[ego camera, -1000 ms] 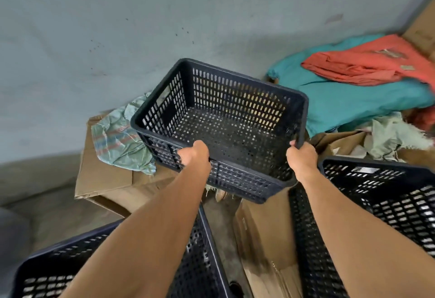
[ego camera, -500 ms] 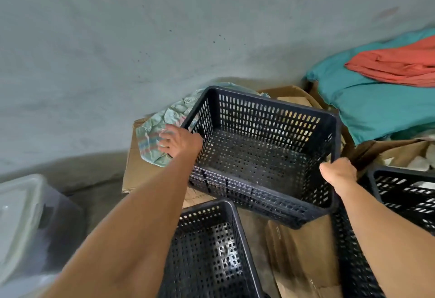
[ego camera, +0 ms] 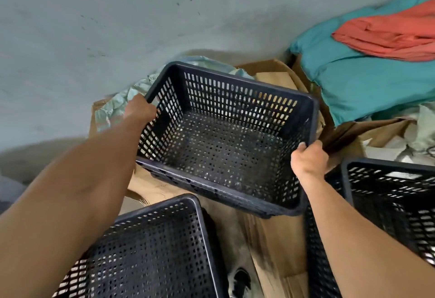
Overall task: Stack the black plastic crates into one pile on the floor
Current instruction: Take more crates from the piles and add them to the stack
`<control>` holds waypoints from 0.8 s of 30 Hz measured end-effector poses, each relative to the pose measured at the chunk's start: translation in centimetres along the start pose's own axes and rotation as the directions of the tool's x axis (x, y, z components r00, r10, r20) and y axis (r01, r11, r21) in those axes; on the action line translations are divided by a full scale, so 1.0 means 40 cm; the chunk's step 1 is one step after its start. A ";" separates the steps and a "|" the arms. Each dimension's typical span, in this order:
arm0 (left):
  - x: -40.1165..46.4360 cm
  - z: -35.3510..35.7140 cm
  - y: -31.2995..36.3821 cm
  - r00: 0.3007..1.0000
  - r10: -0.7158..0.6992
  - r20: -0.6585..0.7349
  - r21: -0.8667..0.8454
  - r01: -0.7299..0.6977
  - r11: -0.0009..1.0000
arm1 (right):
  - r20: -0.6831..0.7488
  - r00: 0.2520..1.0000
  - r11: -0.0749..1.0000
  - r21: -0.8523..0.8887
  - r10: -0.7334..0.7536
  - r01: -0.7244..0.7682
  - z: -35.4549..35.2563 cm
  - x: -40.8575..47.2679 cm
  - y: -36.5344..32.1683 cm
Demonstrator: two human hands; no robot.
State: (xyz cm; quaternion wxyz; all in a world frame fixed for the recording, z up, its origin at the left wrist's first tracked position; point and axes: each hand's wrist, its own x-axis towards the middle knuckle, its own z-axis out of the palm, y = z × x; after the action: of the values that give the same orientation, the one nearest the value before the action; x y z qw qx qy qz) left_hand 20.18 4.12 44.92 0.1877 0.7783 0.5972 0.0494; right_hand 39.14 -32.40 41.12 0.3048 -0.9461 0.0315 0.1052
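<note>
A black perforated plastic crate (ego camera: 226,147) is held in the air at the centre of the view, tilted a little toward me. My left hand (ego camera: 138,111) grips its left rim. My right hand (ego camera: 308,158) grips its near right corner. A second black crate (ego camera: 150,250) sits low at the bottom left, partly hidden by my left forearm. A third black crate (ego camera: 388,203) stands at the right, behind my right forearm.
Flattened brown cardboard (ego camera: 277,246) lies under and between the crates. A pale green cloth (ego camera: 117,107) lies behind the held crate. Teal fabric (ego camera: 367,81) with orange fabric (ego camera: 388,36) on it is piled at the right. A grey wall (ego camera: 117,15) stands close behind.
The held crate has come down and nearer to me. My left hand has shifted from the near rim to the left rim. The view has turned left and down.
</note>
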 end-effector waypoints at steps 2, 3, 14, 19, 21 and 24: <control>-0.003 -0.002 -0.006 1.000 -0.002 -0.001 -0.057 0.002 0.998 | 0.018 1.000 1.000 0.018 0.003 -0.004 -0.007 -0.001 0.000; -0.007 -0.006 -0.007 1.000 0.000 -0.003 -0.093 0.000 0.996 | 0.028 1.000 1.000 0.029 0.006 -0.007 -0.013 -0.001 -0.002; -0.141 -0.260 -0.024 0.965 0.050 -0.257 -0.372 -0.146 0.916 | -0.140 0.957 0.955 0.121 -0.254 0.271 -0.238 -0.074 -0.131; -0.250 -0.495 -0.087 0.931 0.091 -0.353 -0.386 -0.234 0.892 | -0.257 0.894 0.909 0.106 -0.367 0.403 -0.408 -0.227 -0.227; -0.303 -0.582 -0.126 0.925 0.100 -0.366 -0.361 -0.240 0.901 | -0.274 0.888 0.904 0.114 -0.370 0.412 -0.454 -0.295 -0.245; -0.414 -0.715 -0.225 0.914 0.105 -0.392 -0.313 -0.240 0.919 | -0.282 0.871 0.884 0.127 -0.402 0.449 -0.506 -0.435 -0.254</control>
State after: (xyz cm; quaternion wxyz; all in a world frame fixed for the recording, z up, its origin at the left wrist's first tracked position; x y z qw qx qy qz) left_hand -1.32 -2.96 70.66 0.2046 0.7587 0.5307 0.3176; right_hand 27.06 -36.04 66.75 0.4021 -0.9020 -0.1310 -0.0872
